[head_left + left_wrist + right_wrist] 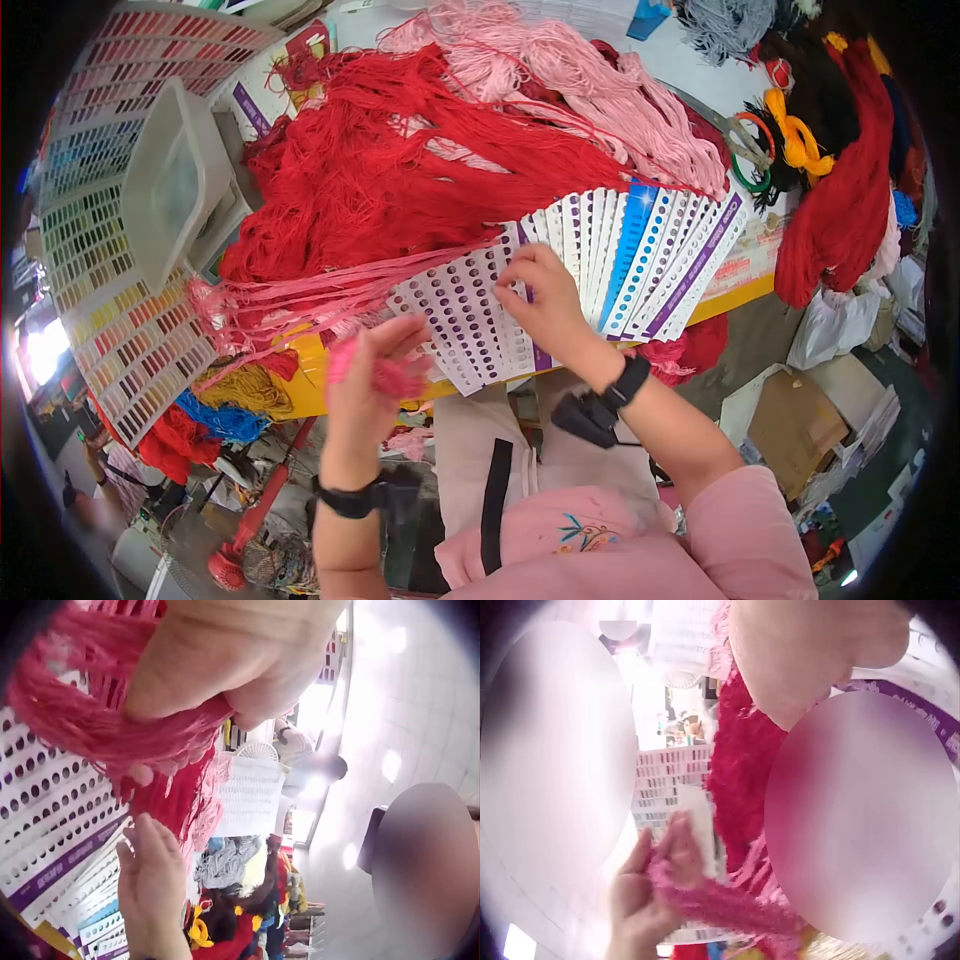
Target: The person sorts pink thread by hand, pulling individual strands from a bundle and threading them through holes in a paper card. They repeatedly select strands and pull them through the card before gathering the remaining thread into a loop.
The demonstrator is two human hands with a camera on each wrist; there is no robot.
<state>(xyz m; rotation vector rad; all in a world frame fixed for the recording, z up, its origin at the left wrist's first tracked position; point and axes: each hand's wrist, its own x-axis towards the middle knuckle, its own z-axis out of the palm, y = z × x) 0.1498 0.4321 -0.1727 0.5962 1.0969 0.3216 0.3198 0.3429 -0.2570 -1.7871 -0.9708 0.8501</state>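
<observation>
Bright pink yarn [720, 904] is looped over my left hand [365, 385], which grips it between thumb and fingers. In the left wrist view the pink strands [112, 742] pass around the same hand. My right hand [545, 305] hovers over the fanned colour cards [465, 320], fingers loosely bent and thumb close to the fingertips; no thread shows between them. The cards carry rows of round holes and purple strips. Pink strands [340, 290] stretch across the table beside a large heap of red yarn [400, 160].
Pale pink yarn [560, 70] lies behind the red heap. Scissors [755, 150] and yellow yarn [795, 135] are at the right. A white plastic tray [175, 190] stands at left over a large colour chart [90, 210]. The table's yellow edge [740, 300] runs near the body.
</observation>
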